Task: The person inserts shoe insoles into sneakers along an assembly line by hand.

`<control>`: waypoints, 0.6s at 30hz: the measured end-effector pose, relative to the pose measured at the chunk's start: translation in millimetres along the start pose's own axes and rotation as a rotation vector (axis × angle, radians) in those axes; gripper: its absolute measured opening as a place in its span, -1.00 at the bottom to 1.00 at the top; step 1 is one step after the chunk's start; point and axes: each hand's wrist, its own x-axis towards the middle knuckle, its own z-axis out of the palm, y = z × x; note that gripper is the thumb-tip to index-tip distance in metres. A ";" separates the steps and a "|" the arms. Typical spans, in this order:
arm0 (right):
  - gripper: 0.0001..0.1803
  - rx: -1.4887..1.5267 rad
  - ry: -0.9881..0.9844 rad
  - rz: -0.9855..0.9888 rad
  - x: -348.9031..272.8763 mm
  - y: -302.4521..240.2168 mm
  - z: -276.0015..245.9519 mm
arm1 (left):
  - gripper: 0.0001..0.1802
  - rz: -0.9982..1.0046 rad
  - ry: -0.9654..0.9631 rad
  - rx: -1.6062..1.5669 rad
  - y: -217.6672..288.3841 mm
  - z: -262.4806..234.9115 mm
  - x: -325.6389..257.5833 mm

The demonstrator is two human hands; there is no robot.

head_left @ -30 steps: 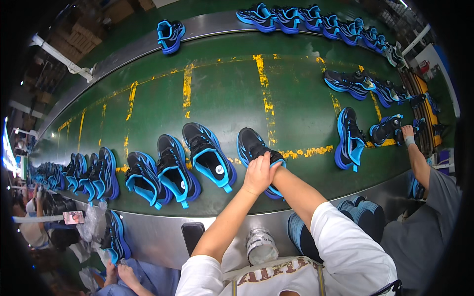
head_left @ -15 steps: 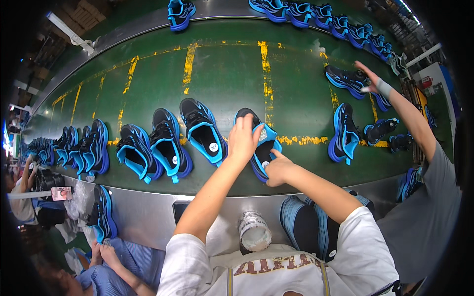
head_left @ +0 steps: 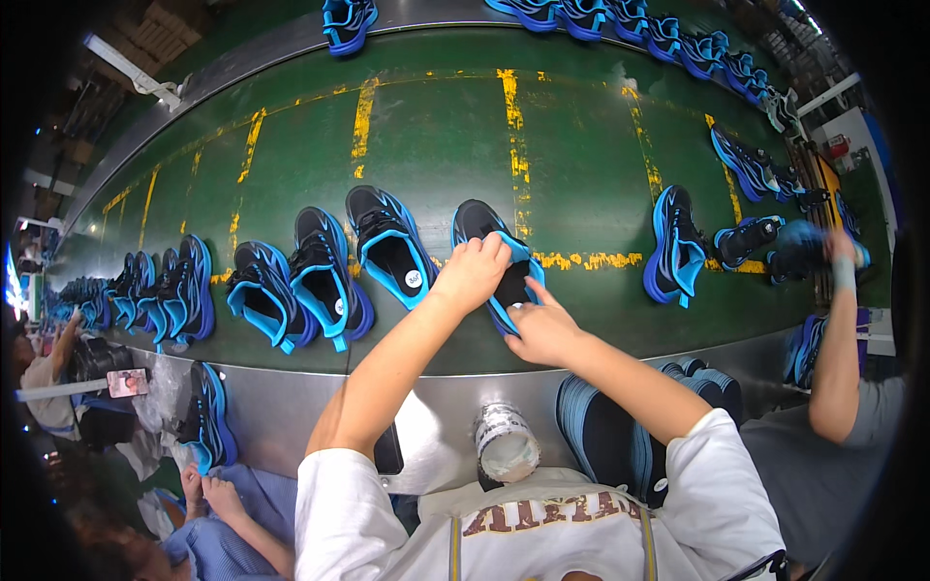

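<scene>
Shoe [head_left: 511, 283], black and blue, sits under the person's two hands on the green table [head_left: 436, 136], toe pointing away, opening toward the wearer. Left hand [head_left: 472, 271] has slid back from the toe end half a second ago; fingers now bunched at the tongue, seemingly pinching its edge. The tongue, flipped up with its label showing then, no longer stands up. Right hand [head_left: 544, 327] is at the heel as before, index stretched to the collar, thumb lower near the heel, the two spread apart; can't tell if they squeeze anything. Means, as a judgement, handling is now at the tongue and opening, shoe not finished with.

Three shoes [head_left: 336, 261] just left, one shoe by itself [head_left: 675, 247] to the right, both unchanged. Co-worker's hand [head_left: 839, 244], previously over the far shoes, is now a blur at far right.
</scene>
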 end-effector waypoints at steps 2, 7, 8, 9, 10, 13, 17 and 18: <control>-0.83 0.133 0.870 -0.046 -20.4 0.1 25.2 | -0.77 0.089 -0.020 0.095 -1.9 -2.0 -4.4; -0.77 0.137 0.845 0.070 -67.1 -17.4 63.8 | -0.84 0.056 0.166 -0.267 21.6 -21.2 -28.6; -0.78 0.139 0.776 0.082 -72.6 -22.2 66.9 | -0.89 0.027 0.183 -0.408 29.0 -29.1 -34.1; -0.76 0.132 0.742 0.091 -78.6 -25.6 69.6 | -0.93 0.004 0.202 -0.551 36.3 -38.7 -38.6; -0.75 0.138 0.742 0.088 -80.7 -28.3 72.8 | -0.95 -0.123 0.111 -0.824 42.0 -50.5 -45.4; -0.74 0.162 0.775 0.098 -83.0 -30.8 74.9 | -0.88 -0.376 0.040 -1.410 42.1 -68.8 -67.6; -0.58 0.245 0.993 0.287 -96.2 4.7 54.9 | -0.87 -0.205 0.057 -1.709 80.7 -77.6 -90.7; -0.54 0.178 1.101 0.413 -100.3 21.1 50.9 | -0.85 -0.245 -0.023 -1.691 94.8 -76.9 -104.4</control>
